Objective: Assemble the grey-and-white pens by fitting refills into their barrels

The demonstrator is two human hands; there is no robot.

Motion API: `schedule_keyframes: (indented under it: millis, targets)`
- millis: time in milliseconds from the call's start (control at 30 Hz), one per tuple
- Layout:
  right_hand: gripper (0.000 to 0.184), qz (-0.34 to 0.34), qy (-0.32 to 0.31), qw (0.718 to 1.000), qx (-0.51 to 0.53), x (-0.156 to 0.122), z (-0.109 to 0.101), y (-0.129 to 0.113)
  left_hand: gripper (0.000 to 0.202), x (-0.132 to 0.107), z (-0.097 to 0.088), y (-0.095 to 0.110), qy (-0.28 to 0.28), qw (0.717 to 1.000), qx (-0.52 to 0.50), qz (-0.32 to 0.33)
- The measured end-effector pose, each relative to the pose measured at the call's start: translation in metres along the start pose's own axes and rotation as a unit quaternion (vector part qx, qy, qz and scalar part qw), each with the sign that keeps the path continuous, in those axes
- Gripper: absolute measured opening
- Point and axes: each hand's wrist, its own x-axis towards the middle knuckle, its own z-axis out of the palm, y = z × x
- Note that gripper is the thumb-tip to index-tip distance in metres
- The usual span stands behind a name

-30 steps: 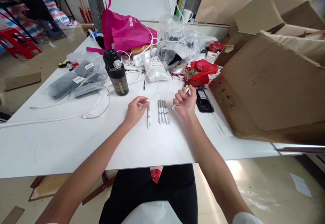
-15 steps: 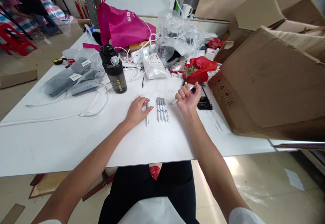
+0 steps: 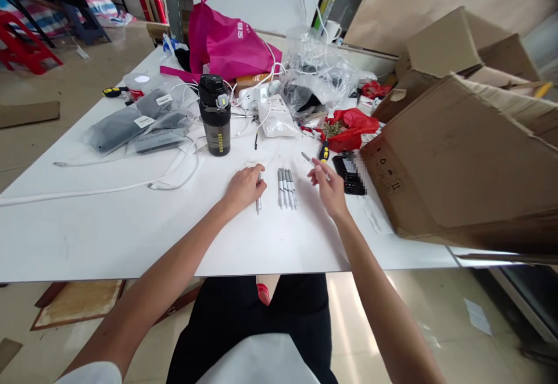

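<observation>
My left hand (image 3: 243,189) rests on the white tabletop (image 3: 131,233), its fingertips curled over the upper end of a white pen (image 3: 258,203). Just right of it lie several white pens (image 3: 285,188) side by side, with their tips towards me. My right hand (image 3: 329,186) grips another slim pen (image 3: 306,158) in its fingers, the grey tip pointing to the far left. A small screwdriver with a yellow-and-black handle (image 3: 324,151) lies just beyond those fingers. A black handheld device (image 3: 349,175) lies to the right of my right hand.
A dark water bottle (image 3: 213,115) stands left of the pens, near grey plastic packets (image 3: 117,130) and white cables (image 3: 174,175). Beyond lie a magenta bag (image 3: 226,41), clear plastic bags (image 3: 316,76) and a red bag (image 3: 353,130). A large cardboard box (image 3: 457,163) overhangs the right side.
My right hand has loosened from a tight curl, and its pen now points further up and left. The whole view has shifted slightly as my head moved. My left hand stays on its pen.
</observation>
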Motion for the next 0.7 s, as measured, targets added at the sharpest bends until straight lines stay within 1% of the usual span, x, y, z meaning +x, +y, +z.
schedule_keyframes:
  millis: [33, 67, 133, 200, 267, 333, 467, 600, 700]
  targets:
    - [0.054, -0.029, -0.022, 0.994, -0.105, -0.011, -0.002, 0.003, 0.035, -0.001, -0.001, 0.001, -0.004, 1.000, 0.007, 0.002]
    - [0.059, -0.062, -0.046, 0.978, -0.191, -0.020, -0.003, 0.006, 0.034, -0.001, -0.002, 0.002, -0.007, 1.000, 0.015, 0.005]
    - [0.065, -0.113, -0.100, 0.933, -0.328, -0.036, -0.001, 0.010, 0.031, -0.002, -0.002, 0.003, -0.009, 0.999, 0.032, 0.013]
    - [0.066, -0.138, -0.123, 0.893, -0.410, -0.044, 0.004, 0.011, 0.028, -0.003, -0.001, 0.002, -0.008, 0.999, 0.044, 0.023]
    - [0.064, -0.149, -0.124, 0.875, -0.445, -0.048, 0.008, 0.011, 0.025, -0.003, 0.001, 0.001, -0.007, 0.998, 0.052, 0.032]
    - [0.063, -0.159, -0.124, 0.872, -0.446, -0.049, 0.009, 0.010, 0.022, -0.002, 0.002, -0.001, -0.010, 0.998, 0.060, 0.036]
    - [0.057, -0.170, -0.137, 0.879, -0.424, -0.050, 0.007, 0.010, 0.019, -0.002, 0.005, -0.002, -0.015, 0.997, 0.068, 0.034]
    - [0.054, -0.160, -0.138, 0.890, -0.403, -0.050, 0.005, 0.008, 0.015, -0.002, 0.006, -0.001, -0.005, 0.999, 0.041, 0.019]
    - [0.052, -0.145, -0.131, 0.904, -0.380, -0.050, 0.005, 0.006, 0.011, -0.002, 0.005, 0.000, -0.001, 1.000, 0.012, -0.003]
